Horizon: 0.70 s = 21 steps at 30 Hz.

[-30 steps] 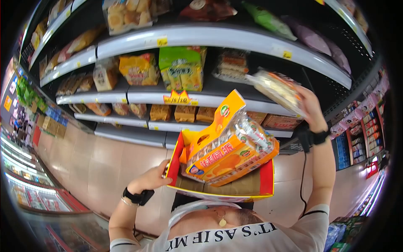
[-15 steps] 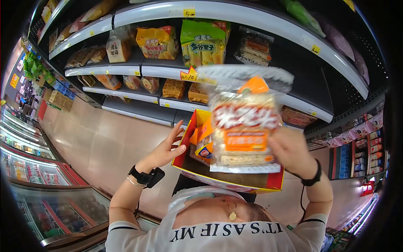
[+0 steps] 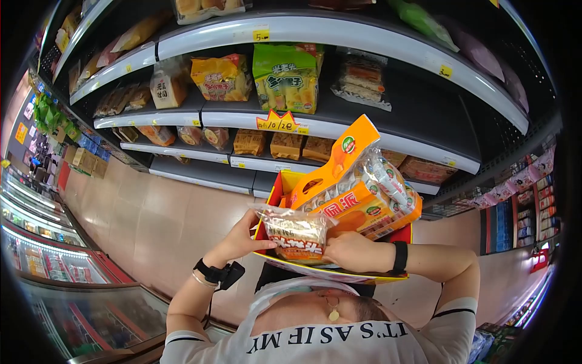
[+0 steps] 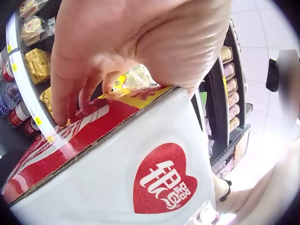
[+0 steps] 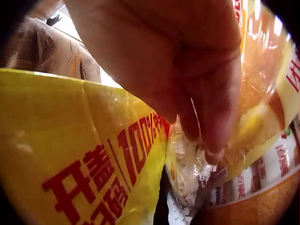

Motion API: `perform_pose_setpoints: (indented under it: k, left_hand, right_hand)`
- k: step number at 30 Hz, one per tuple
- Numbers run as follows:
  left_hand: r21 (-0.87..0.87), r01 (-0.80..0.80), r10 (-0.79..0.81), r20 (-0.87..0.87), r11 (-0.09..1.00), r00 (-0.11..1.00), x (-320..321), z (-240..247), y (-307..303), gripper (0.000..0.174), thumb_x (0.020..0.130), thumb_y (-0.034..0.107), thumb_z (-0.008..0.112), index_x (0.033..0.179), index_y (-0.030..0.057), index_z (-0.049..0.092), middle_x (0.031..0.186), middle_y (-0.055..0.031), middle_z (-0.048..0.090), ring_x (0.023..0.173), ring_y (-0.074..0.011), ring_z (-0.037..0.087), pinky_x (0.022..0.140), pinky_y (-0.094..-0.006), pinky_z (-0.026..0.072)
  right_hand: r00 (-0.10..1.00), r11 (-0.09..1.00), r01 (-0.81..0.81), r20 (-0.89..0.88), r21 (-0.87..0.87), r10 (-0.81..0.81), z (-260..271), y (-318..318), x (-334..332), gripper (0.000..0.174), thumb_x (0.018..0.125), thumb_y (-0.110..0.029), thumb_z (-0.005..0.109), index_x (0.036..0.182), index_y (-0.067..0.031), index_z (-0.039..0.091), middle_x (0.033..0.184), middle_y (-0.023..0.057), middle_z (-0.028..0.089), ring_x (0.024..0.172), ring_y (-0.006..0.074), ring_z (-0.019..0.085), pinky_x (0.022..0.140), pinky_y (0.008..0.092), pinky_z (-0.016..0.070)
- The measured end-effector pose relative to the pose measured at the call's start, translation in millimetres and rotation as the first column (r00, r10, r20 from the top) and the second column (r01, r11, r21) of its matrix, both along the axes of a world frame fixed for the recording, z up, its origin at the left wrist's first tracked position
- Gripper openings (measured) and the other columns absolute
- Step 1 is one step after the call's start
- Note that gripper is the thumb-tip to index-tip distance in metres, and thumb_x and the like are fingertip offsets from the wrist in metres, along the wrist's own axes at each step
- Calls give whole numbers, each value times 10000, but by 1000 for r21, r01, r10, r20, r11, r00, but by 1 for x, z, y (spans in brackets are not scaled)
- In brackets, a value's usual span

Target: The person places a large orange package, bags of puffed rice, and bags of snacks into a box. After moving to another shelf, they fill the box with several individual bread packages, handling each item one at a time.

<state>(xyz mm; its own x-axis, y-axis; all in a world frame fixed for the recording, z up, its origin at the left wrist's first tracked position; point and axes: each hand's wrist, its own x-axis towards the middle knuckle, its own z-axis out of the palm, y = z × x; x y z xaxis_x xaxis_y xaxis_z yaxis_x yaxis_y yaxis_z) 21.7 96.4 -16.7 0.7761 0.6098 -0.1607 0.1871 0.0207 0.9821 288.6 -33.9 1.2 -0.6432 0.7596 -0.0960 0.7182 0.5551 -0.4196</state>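
Note:
My left hand point(image 3: 242, 236) grips the left wall of an open cardboard box point(image 3: 276, 193), thumb at its rim. Its fingers curl over the red side in the left wrist view, above the white panel with a red heart point(image 4: 164, 180). Inside the box's left end, my right hand point(image 3: 357, 252) pinches a clear bag of pale puffed-grain snacks point(image 3: 295, 233). The right wrist view has its fingertips on the clear wrapper, beside the box's yellow inner wall point(image 5: 61, 136). An orange handled multipack point(image 3: 364, 209) leans in the box, its handle sticking up past the far rim.
Ahead are curved store shelves with a green snack bag point(image 3: 285, 82), a yellow snack bag point(image 3: 221, 79) and a similar clear bag point(image 3: 362, 82). Freezer cases point(image 3: 79, 315) stand at the left. Tiled floor point(image 3: 176, 224) lies below.
My right hand has carried the clear snack bag from the shelf, across the front of the box, down into its left end. My left hand's fingers, spread half a second ago, now close on the box.

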Motion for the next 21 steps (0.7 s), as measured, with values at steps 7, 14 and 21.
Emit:
perform_pose_setpoints:
  k: [7,14,21]
  left_hand:
    - [59,22,-20,-22,998,1000,4,2,-3,990,690,42,782,1443,27,138,1392,-124,362,1262,-200,376,1065,-338,300]
    - [-26,96,-97,-15,995,995,7,17,1,1071,652,0,797,1456,58,92,1437,-112,304,1285,-202,362,1061,-348,321]
    - [-56,87,-86,13,995,996,11,11,2,1060,674,0,783,1460,60,74,1420,-106,324,1255,-194,392,1038,-343,347]
  right_hand:
    - [997,932,-17,69,-361,45,-2,-2,-4,202,815,-138,501,865,11,627,814,215,637,755,358,640,695,437,514]
    - [977,820,-199,-176,-537,122,102,6,41,322,936,-225,462,1152,6,523,942,187,630,876,315,618,744,398,478]
    - [604,762,603,-488,-236,-630,136,73,161,172,876,-147,562,947,2,609,803,48,629,630,100,588,540,248,467]
